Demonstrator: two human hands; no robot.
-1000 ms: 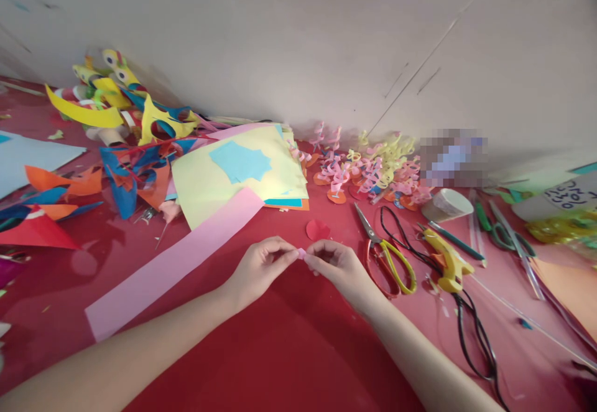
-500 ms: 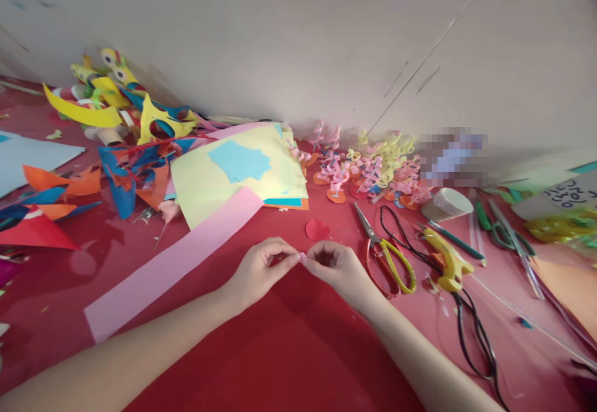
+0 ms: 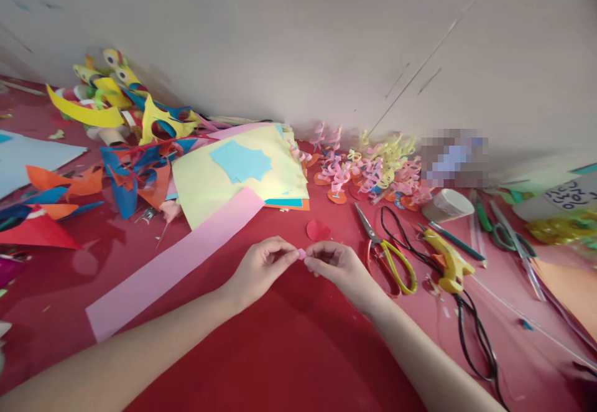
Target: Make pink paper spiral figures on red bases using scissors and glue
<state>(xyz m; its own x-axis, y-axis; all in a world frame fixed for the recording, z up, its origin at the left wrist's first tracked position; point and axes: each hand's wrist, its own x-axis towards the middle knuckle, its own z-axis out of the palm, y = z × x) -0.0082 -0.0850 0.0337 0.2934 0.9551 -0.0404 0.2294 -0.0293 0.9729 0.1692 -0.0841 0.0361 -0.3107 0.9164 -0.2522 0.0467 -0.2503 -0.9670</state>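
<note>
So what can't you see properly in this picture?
Head view:
- The pink paper bit: too small, and pinched between the left hand and right hand, so its shape is unclear.
- A blurred patch by the wall hides whatever is there.
- The black cord runs off the bottom edge.
- The orange sheet is cut off at the right edge.

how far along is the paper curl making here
Done: a cluster of finished curls on round bases stands by the wall. In hand: the left hand and right hand pinch a small pink piece between their fingertips. Left: a long pink strip lies uncut, and a loose red disc has no curl on it.
</note>
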